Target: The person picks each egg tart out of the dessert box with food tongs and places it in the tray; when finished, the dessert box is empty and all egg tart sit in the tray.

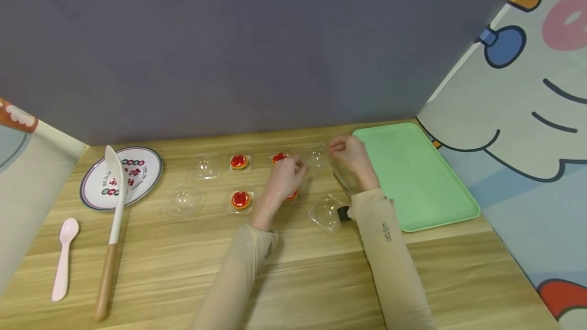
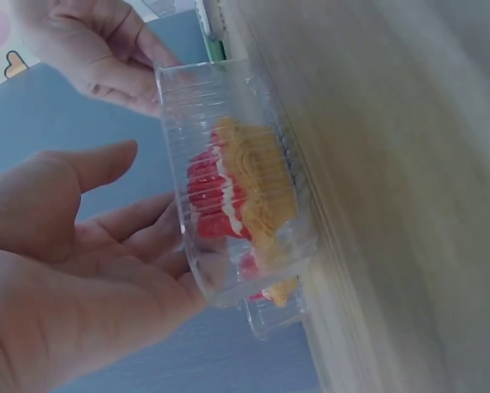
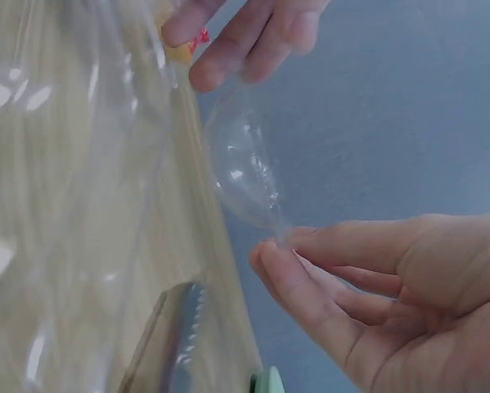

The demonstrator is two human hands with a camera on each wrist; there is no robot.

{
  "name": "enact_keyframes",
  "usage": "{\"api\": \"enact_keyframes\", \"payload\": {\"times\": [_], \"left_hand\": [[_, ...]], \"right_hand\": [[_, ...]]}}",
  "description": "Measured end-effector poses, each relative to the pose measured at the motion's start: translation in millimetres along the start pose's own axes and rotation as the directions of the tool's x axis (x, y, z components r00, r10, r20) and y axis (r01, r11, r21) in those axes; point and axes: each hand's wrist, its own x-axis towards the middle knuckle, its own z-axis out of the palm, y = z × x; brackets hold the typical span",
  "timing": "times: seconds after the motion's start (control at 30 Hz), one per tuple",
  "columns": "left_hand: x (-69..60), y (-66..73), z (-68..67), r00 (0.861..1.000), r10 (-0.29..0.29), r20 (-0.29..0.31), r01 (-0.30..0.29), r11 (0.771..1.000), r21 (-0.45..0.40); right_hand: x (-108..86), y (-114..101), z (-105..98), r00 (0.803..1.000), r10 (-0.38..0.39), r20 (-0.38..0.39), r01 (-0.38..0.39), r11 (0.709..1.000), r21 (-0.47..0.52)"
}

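My right hand (image 1: pixel 349 154) pinches the edge of a clear plastic dome lid (image 3: pixel 240 160) between thumb and fingertips. Across from it, my left hand (image 1: pixel 285 174) has its thumb apart and its fingers loosely bent. The left fingertips are close to the lid's far side; whether they touch it I cannot tell. Under the left hand is a red-topped tart (image 1: pixel 292 196) in a clear plastic tray (image 2: pixel 228 278), partly covered by the hand. Just behind it lies another red-topped tart (image 1: pixel 279 158). Two more tarts, the back one (image 1: pixel 239 161) and the front one (image 1: pixel 240 199), sit to the left.
More clear domes (image 1: pixel 184 201) lie left of the tarts, and one (image 1: pixel 327 213) is near my right sleeve. A serrated knife (image 3: pixel 183 336) lies under my right forearm. A green tray (image 1: pixel 422 182) stands right; a plate (image 1: pixel 149 169), long spoon (image 1: pixel 118 213) and pink spoon (image 1: pixel 64 258) lie left.
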Motion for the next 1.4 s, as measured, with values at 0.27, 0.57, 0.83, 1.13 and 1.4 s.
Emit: {"api": "enact_keyframes", "payload": {"times": [0.27,0.57,0.83,1.13,1.4], "left_hand": [[-0.2,-1.8,-0.5,0.999,0.009,0.038,-0.007,0.998,-0.057],[-3.6,-3.3,-1.9,0.999,0.022,0.046,-0.021,0.999,-0.042],[-12.2,-2.6,-15.0,0.999,0.035,-0.021,-0.037,0.996,-0.079],[-48.3,-9.9,-40.5,0.982,-0.051,-0.18,0.039,0.997,-0.072],[-80.6,-11.3,-42.7,0.988,-0.123,-0.099,0.116,0.991,-0.072]], "right_hand": [[1.5,9.9,0.7,0.999,0.016,-0.045,-0.015,1.0,0.023],[2.1,12.2,5.1,0.999,0.01,-0.033,-0.01,1.0,-0.009],[4.3,14.4,4.5,0.999,-0.012,-0.038,0.011,0.999,-0.03],[-11.5,-2.5,-8.0,0.993,-0.087,-0.077,0.081,0.993,-0.086],[-48.8,-36.6,-33.7,0.982,-0.177,0.071,0.186,0.972,-0.147]]}}
